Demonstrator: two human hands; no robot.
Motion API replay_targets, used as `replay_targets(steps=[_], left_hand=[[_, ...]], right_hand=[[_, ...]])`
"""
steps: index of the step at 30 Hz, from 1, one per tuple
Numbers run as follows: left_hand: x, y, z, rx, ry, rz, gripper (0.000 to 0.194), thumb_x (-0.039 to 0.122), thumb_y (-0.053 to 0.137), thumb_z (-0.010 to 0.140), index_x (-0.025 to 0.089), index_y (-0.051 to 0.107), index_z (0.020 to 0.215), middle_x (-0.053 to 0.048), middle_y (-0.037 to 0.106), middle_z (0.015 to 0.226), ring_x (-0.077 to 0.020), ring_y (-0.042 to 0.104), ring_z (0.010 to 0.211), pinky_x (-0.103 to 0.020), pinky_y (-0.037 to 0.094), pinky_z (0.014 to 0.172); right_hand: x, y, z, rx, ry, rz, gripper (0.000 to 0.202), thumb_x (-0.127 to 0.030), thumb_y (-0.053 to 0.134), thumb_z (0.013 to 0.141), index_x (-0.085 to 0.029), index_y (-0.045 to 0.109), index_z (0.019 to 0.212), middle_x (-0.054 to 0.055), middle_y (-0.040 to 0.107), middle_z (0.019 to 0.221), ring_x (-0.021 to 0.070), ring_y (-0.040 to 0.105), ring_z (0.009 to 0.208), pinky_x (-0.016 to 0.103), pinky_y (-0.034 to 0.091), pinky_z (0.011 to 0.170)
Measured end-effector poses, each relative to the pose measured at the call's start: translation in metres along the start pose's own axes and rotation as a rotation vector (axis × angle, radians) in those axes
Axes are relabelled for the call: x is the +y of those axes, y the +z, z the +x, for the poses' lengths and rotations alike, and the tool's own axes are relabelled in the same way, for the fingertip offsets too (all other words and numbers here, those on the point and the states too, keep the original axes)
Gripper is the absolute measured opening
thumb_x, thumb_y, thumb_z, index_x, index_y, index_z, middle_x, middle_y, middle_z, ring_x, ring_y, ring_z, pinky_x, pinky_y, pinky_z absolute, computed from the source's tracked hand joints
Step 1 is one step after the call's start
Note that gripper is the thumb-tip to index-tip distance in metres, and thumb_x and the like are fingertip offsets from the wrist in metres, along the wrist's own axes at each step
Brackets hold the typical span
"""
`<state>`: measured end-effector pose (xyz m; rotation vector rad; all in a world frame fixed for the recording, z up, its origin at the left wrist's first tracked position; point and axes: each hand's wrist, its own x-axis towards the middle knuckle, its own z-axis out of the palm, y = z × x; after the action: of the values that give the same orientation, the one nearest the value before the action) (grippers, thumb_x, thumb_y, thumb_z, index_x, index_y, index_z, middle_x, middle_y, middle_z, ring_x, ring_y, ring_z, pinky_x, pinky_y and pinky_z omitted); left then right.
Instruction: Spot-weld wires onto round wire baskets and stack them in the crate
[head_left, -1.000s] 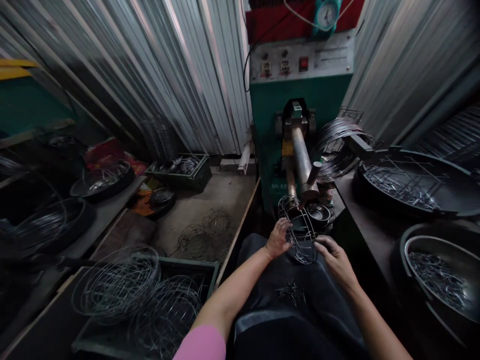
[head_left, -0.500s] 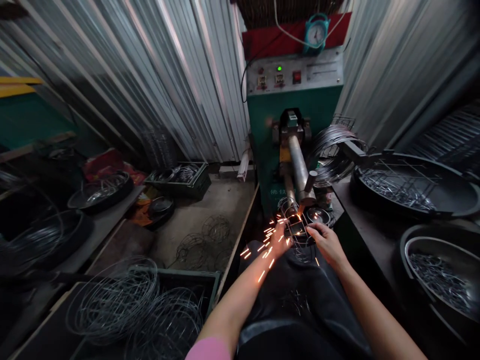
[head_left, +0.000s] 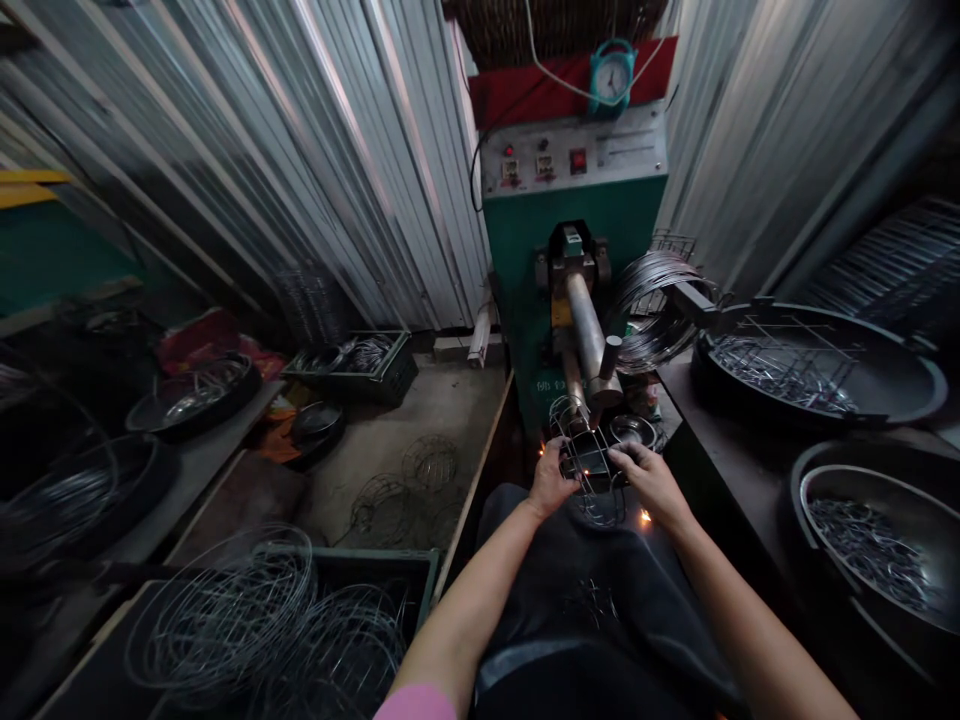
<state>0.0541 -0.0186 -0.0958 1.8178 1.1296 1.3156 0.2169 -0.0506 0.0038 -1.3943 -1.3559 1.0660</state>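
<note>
A small round wire basket (head_left: 606, 505) is held between my two hands, just under the tip of the spot welder (head_left: 592, 330). My left hand (head_left: 553, 482) grips its left side, fingers curled over the wire. On the right side, my right hand (head_left: 646, 482) pinches the wire between thumb and fingers. The basket's far part touches or lies very close to the welder's lower arm; I cannot tell which. A few small sparks glow beside my hands. Bits of wire (head_left: 592, 600) lie on the dark apron over my lap.
At right stand a wide black pan (head_left: 900, 395) and a bowl (head_left: 806, 490) with wire pieces. A wire coil (head_left: 652, 290) hangs beside the welder. At lower left, wire rings (head_left: 232, 610) lie over a green crate (head_left: 431, 570). More wire baskets (head_left: 429, 462) rest on the floor.
The burst of sparks by my left hand has shrunk to a few points. On the panel the green light has gone out and a red one is lit. Both hands keep their hold.
</note>
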Motion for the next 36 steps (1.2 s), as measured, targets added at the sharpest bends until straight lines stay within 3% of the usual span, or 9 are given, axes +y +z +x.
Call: replay_targets(steps=[4,8,11,16,22,31,36], left_hand=[[0.004,-0.005,0.0,0.051,0.098,0.158,0.062,0.007,0.062,0.056,0.019,0.041,0.113,-0.008,0.05,0.111,-0.0229,0.052,0.104,-0.04,0.049,0.086],[0.012,-0.012,-0.004,0.132,0.189,0.411,0.053,0.009,0.061,0.055,0.02,0.045,0.105,-0.008,0.052,0.104,-0.0267,0.049,0.106,-0.051,0.038,0.097],[0.014,-0.013,-0.006,0.139,0.218,0.467,0.05,0.01,0.06,0.056,0.02,0.044,0.103,-0.008,0.051,0.102,-0.0271,0.048,0.104,-0.055,0.033,0.1],[0.012,-0.007,-0.008,0.145,0.219,0.369,0.053,0.01,0.058,0.053,0.02,0.042,0.102,-0.008,0.048,0.099,-0.0262,0.048,0.098,-0.047,0.043,0.09],[0.008,0.001,-0.005,0.183,0.144,0.284,0.058,0.01,0.059,0.052,0.019,0.04,0.106,-0.008,0.047,0.1,-0.0256,0.049,0.097,-0.044,0.044,0.086],[0.001,0.008,-0.002,0.127,0.075,0.167,0.057,0.013,0.064,0.054,0.02,0.04,0.106,-0.006,0.049,0.098,-0.0234,0.051,0.093,-0.042,0.045,0.084],[0.002,0.006,-0.003,0.125,0.054,0.128,0.055,0.007,0.061,0.051,0.018,0.044,0.102,-0.005,0.05,0.096,-0.0215,0.051,0.092,-0.04,0.045,0.084]], right_hand=[[0.004,-0.003,-0.001,0.008,0.0,-0.032,0.032,-0.05,0.056,0.072,-0.018,0.059,0.073,0.002,0.058,0.068,0.0178,0.052,0.067,0.028,0.04,0.061],[0.013,-0.008,-0.008,-0.001,0.047,-0.013,0.034,-0.052,0.057,0.07,-0.018,0.058,0.073,0.001,0.057,0.066,0.0171,0.051,0.064,0.028,0.04,0.061],[0.018,-0.011,-0.011,-0.001,0.082,-0.006,0.036,-0.054,0.058,0.069,-0.019,0.058,0.074,0.0,0.056,0.065,0.0172,0.051,0.063,0.028,0.04,0.059],[0.011,-0.009,-0.009,0.01,0.058,0.006,0.036,-0.055,0.059,0.068,-0.019,0.057,0.072,0.002,0.057,0.067,0.0178,0.051,0.065,0.028,0.04,0.06],[-0.005,-0.003,-0.002,0.015,0.023,-0.018,0.037,-0.057,0.058,0.068,-0.02,0.057,0.069,0.002,0.058,0.065,0.018,0.052,0.063,0.028,0.04,0.057],[-0.001,0.002,0.006,0.03,0.024,-0.004,0.033,-0.052,0.057,0.07,-0.019,0.059,0.068,0.002,0.06,0.064,0.0179,0.054,0.062,0.028,0.042,0.056],[0.003,-0.012,-0.012,-0.018,0.061,0.067,0.038,-0.054,0.063,0.066,-0.019,0.064,0.082,0.004,0.066,0.078,0.0206,0.059,0.075,0.03,0.046,0.066]])
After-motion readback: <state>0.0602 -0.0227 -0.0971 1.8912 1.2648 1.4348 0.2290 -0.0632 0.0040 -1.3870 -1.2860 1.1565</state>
